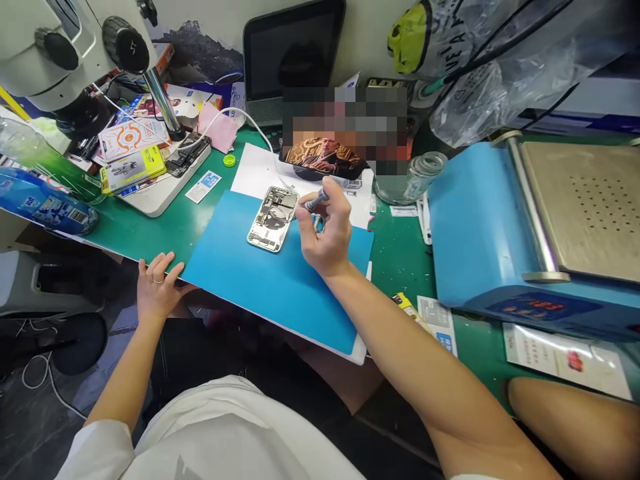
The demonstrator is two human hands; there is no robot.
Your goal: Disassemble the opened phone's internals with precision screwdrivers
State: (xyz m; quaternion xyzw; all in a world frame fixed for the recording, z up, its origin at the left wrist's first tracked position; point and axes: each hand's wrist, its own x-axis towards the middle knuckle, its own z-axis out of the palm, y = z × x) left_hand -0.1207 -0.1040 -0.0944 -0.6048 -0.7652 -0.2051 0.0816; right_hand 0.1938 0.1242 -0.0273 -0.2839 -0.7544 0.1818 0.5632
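One opened phone, a flat, round-cornered slab (274, 219) with metal and dark parts bared, lies on the far part of a smooth blue mat (240, 280) on the green desk (130, 230). The right hand (327, 237) has its fingers closed around one slim grey tool (316, 200), held slanting just beside the phone's right edge; the hand hides part of the tool, and whether its tip touches is too small to tell. The left hand (155, 293) has loosely spread fingers resting at the desk's near edge, one thin ring (159, 281) on them.

Two plastic bottles stand or lie at the left, one clear and green (55, 167), one blue (47, 203), both cut off. The white microscope (90, 47) is cropped above. At right, a glossy blue machine (480, 227) carries a brushed metal plate (555, 200) pierced with small holes. A pixelated patch obscures the far middle.
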